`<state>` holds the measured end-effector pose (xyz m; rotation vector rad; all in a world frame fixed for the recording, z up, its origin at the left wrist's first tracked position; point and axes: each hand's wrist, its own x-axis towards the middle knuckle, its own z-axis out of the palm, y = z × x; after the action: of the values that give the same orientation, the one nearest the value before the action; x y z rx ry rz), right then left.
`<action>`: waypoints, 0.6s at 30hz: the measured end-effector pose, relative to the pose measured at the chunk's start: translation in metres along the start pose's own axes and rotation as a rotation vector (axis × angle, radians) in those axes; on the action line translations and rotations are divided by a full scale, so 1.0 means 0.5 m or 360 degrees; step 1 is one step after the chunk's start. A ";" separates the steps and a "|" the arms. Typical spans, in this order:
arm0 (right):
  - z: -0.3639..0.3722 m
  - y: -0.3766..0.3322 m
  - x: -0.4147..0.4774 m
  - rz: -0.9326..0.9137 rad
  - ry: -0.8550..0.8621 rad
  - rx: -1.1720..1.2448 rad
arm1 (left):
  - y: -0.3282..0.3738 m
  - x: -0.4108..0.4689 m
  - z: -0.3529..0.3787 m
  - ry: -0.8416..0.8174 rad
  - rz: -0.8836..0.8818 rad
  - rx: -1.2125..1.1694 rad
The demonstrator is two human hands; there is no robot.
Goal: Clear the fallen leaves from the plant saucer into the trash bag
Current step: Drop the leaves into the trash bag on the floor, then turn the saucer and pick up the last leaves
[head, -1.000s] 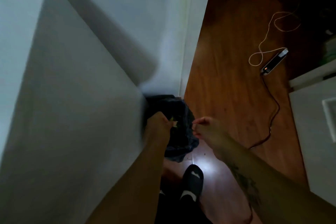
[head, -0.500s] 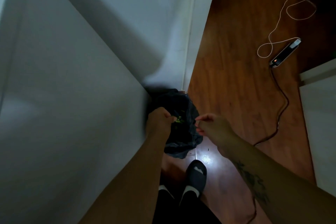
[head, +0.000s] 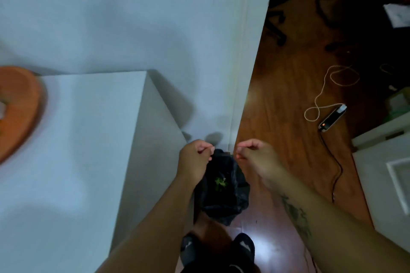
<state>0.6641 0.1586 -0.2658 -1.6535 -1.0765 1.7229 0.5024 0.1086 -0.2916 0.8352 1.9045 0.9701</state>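
Note:
A black trash bag (head: 230,199) hangs open beside the white cabinet, just above the wooden floor. Green leaves (head: 220,183) lie inside it. My left hand (head: 195,159) pinches the bag's left rim with closed fingers. My right hand (head: 257,157), slightly blurred, pinches the right rim, so the mouth is held apart between both hands. The orange plant saucer (head: 22,104) sits on the cabinet top at the far left, cut off by the frame edge; what lies in it is hidden or blurred.
The white cabinet (head: 93,139) stands against a white wall (head: 133,17). On the wooden floor (head: 277,95) to the right lie a power strip (head: 331,118), a white cable and a black cord. White furniture (head: 386,173) stands at the right. My feet are below the bag.
The view has swung up and left, bringing the cabinet top and orange saucer into sight. Both hands stay pinched on the bag rim and have lifted slightly; leaves now show deeper inside.

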 end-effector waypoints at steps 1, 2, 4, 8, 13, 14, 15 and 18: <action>0.008 -0.035 -0.019 -0.0047 -0.0010 0.0020 | 0.037 -0.018 -0.023 0.0024 0.0034 -0.0036; 0.019 -0.069 -0.035 -0.0092 -0.0022 0.0030 | 0.067 -0.030 -0.048 0.0063 0.0061 -0.0066; 0.046 -0.123 -0.059 -0.0182 -0.0086 0.0056 | 0.120 -0.050 -0.096 0.0128 0.0110 -0.0139; 0.131 -0.205 -0.110 -0.0355 -0.0197 0.0057 | 0.185 -0.096 -0.221 0.0194 0.0266 -0.0101; 0.277 -0.268 -0.178 -0.0476 -0.0353 0.0079 | 0.217 -0.147 -0.386 0.0314 0.0379 -0.0176; 0.318 -0.280 -0.195 -0.0496 -0.0386 0.0085 | 0.213 -0.150 -0.431 0.0358 0.0375 -0.0214; 0.351 -0.290 -0.208 -0.0510 -0.0411 0.0093 | 0.206 -0.153 -0.467 0.0390 0.0376 -0.0216; 0.459 -0.311 -0.235 -0.0586 -0.0451 0.0040 | 0.170 -0.153 -0.585 0.0426 0.0362 -0.0241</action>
<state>0.4295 0.1055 -0.0848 -1.1274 -1.3827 1.7404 0.2951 -0.0039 -0.0842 0.8806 1.9557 1.4076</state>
